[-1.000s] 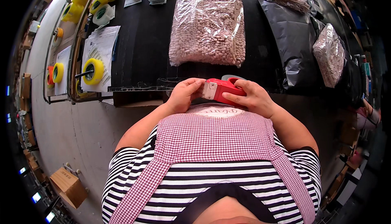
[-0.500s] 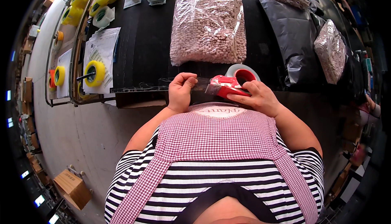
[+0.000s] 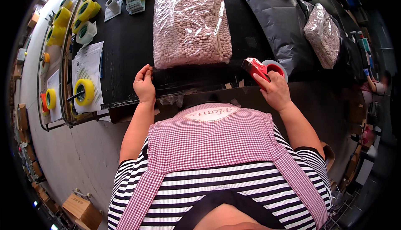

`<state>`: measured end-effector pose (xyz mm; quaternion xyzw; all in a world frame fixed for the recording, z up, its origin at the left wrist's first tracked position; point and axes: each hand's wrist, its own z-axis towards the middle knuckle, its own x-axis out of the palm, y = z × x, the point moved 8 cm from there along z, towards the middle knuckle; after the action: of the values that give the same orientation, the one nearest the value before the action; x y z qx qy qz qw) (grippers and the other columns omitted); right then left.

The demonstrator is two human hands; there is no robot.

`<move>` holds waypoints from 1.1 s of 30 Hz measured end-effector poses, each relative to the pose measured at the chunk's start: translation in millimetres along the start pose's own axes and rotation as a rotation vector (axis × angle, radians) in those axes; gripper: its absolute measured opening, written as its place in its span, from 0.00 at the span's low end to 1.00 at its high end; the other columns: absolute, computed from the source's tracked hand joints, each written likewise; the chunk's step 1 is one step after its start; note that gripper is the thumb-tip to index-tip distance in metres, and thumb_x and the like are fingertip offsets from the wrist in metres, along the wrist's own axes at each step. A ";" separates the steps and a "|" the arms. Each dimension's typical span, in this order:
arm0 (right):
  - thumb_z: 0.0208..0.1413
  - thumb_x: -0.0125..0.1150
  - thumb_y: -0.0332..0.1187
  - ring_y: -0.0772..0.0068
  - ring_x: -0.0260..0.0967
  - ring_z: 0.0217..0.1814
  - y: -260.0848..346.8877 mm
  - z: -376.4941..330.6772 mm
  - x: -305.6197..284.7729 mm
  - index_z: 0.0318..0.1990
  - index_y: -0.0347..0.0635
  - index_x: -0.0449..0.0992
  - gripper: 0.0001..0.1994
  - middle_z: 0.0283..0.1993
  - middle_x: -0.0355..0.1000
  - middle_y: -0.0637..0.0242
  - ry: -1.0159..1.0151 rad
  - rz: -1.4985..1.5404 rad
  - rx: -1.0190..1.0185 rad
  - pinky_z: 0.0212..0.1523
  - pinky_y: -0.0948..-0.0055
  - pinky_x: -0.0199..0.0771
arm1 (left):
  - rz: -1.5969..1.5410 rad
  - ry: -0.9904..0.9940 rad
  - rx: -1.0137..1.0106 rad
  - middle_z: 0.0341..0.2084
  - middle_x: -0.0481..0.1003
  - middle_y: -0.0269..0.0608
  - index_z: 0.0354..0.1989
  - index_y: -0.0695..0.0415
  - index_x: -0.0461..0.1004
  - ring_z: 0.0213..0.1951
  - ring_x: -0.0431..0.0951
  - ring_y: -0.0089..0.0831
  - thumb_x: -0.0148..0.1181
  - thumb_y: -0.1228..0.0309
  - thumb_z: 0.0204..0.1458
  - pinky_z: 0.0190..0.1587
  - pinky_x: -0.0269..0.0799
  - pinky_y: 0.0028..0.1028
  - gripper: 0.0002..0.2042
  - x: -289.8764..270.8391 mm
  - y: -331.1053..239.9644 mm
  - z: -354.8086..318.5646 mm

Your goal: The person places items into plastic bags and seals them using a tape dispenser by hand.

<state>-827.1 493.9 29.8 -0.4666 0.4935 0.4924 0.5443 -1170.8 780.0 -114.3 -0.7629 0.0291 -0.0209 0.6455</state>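
Observation:
My right hand (image 3: pixel 275 90) grips a red tape dispenser (image 3: pixel 261 68) with a roll of clear tape, held at the near edge of the black table (image 3: pixel 125 54). My left hand (image 3: pixel 144 83) pinches the free end of the tape at the table's near edge, fingers closed on it. A stretch of clear tape (image 3: pixel 196 69) runs between the two hands, just in front of a large clear bag of pinkish pellets (image 3: pixel 190 21) lying flat on the table.
A black plastic bag (image 3: pixel 284 25) lies to the right, with two more pellet bags (image 3: pixel 323 35) beside and behind it. Yellow tape rolls (image 3: pixel 85 91) hang on a wire rack at the left, above papers (image 3: pixel 85 63). Cardboard boxes (image 3: pixel 81 209) sit on the floor.
The hands were together on the dispenser in front of me. They have moved apart, the right carrying the dispenser rightward and the left going left, drawing tape out between them.

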 end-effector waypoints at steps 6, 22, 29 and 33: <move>0.44 0.68 0.29 0.59 0.65 0.49 4.6 19.5 14.9 0.60 0.55 0.75 0.30 0.49 0.66 0.60 0.012 -0.041 0.053 0.51 0.60 0.68 | 0.188 0.072 0.262 0.49 0.80 0.44 0.57 0.64 0.75 0.51 0.79 0.28 0.54 0.80 0.62 0.57 0.73 0.25 0.15 17.8 -9.4 22.4; 0.46 0.67 0.29 0.59 0.64 0.49 10.8 50.2 23.1 0.63 0.57 0.73 0.31 0.47 0.64 0.61 -0.067 -0.068 0.052 0.51 0.61 0.66 | 0.729 0.372 0.717 0.64 0.69 0.42 0.53 0.54 0.79 0.54 0.78 0.42 0.52 0.83 0.56 0.54 0.76 0.33 0.18 40.6 -75.8 42.0; 0.47 0.62 0.28 0.59 0.64 0.46 9.5 52.6 19.3 0.61 0.54 0.75 0.29 0.46 0.65 0.60 -0.110 -0.061 0.038 0.49 0.61 0.67 | 0.851 0.195 0.930 0.61 0.71 0.46 0.65 0.52 0.68 0.59 0.73 0.47 0.60 0.78 0.53 0.59 0.70 0.38 0.28 44.0 -116.2 62.2; 0.50 0.58 0.27 0.59 0.65 0.47 8.1 54.5 25.9 0.60 0.54 0.76 0.26 0.48 0.66 0.59 -0.121 -0.055 0.039 0.49 0.61 0.68 | 0.789 0.379 1.138 0.56 0.75 0.44 0.55 0.55 0.77 0.55 0.75 0.46 0.64 0.72 0.54 0.58 0.70 0.39 0.19 122.5 -162.1 -6.2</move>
<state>-830.3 550.7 8.1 -0.4384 0.4563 0.4950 0.5955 -1046.2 791.9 46.0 -0.2237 0.3990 0.0701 0.8865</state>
